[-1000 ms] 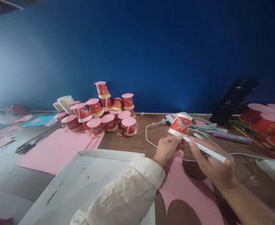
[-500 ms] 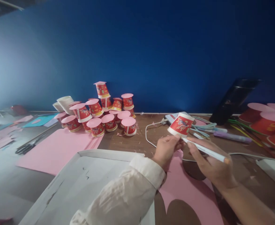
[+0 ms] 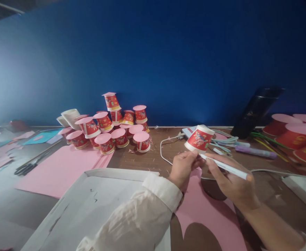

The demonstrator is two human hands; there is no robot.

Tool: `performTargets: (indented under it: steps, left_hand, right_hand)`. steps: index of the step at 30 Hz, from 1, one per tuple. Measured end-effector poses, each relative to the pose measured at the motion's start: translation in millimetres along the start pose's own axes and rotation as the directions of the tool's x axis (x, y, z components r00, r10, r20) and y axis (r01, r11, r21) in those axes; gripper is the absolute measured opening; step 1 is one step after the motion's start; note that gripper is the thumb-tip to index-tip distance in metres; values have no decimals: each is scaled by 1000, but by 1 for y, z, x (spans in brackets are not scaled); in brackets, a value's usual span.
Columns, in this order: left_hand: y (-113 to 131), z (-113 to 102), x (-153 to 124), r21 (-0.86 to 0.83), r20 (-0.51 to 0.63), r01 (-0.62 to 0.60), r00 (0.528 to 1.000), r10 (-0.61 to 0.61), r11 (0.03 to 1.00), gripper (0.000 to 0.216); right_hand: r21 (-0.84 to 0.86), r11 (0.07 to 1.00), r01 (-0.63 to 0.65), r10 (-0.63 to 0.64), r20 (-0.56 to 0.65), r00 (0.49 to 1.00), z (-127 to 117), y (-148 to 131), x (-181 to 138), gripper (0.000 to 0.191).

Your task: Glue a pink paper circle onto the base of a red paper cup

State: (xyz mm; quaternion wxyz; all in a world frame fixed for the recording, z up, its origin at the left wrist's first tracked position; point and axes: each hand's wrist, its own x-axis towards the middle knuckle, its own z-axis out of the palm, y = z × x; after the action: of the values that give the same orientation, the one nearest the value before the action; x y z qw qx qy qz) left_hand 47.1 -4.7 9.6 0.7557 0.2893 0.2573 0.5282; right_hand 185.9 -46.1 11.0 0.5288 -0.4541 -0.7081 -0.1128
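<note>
My left hand [image 3: 182,168] is closed on the rim of a red printed paper cup [image 3: 200,139], which sits upside down and tilted on a pink paper sheet [image 3: 207,212] with round holes cut out of it. My right hand [image 3: 231,183] grips a white pen [image 3: 226,167], its tip touching the cup's rim. My left sleeve is white.
A pile of red cups with pink paper lids [image 3: 111,127] stands at the back by the blue wall. A white tray [image 3: 90,205] lies near me, pink sheets [image 3: 61,167] and scissors [image 3: 27,166] to the left. Pens, cables and larger red cups [image 3: 296,137] lie on the right.
The cup and both hands have shifted only slightly. The view has drifted a little.
</note>
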Motion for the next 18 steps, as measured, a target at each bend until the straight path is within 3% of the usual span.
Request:
performTargets:
  steps: [7,12,18]
  left_hand:
    - [9,9,-6,-119,-104,108,987,-121,987,18]
    - [9,4,0,-123,-139,164,974,-181,979,17]
    - [9,5,-1,-112,-143,187,969,-202,976,16]
  right_hand:
    - [21,1000,-19,21,-91,996,-1,1,-5,22]
    - [-3,995,-99,98,-131,987,-5,4,-1,17]
    - [-73,996,-50,40,-131,991,-5,4,1,15]
